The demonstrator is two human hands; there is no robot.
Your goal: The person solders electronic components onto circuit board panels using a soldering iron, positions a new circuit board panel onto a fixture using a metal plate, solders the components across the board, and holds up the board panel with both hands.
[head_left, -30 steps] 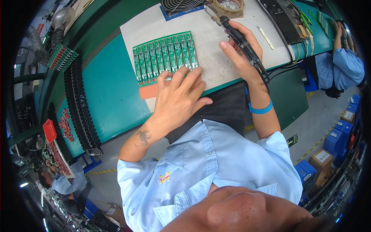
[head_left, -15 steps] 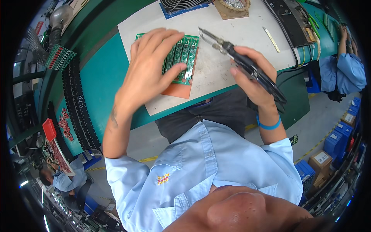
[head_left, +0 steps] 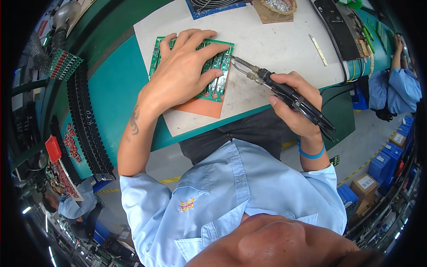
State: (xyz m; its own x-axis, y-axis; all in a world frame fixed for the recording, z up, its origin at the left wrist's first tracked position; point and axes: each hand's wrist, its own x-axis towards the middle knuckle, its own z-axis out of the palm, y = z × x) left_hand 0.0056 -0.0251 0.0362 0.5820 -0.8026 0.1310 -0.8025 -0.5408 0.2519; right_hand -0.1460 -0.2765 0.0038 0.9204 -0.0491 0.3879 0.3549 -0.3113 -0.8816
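A green circuit board panel lies flat on the white mat of the workbench, resting on an orange pad that pokes out along its near edge. The left hand is spread flat across the panel, palm down, fingers fanned toward the far side, pressing on it rather than gripping. Just beside the panel's right edge, the 2 metal tips of a black soldering tweezer tool point at the board's corner, very close to it; whether they touch is hard to tell. The right hand is wrapped firmly around that tool's handle, a blue wristband below it. A cable runs off from the handle's end. Farther back sits a tray of solder scraps, and a thin metal strip lies to the right. Black component racks line the green bench on the left.
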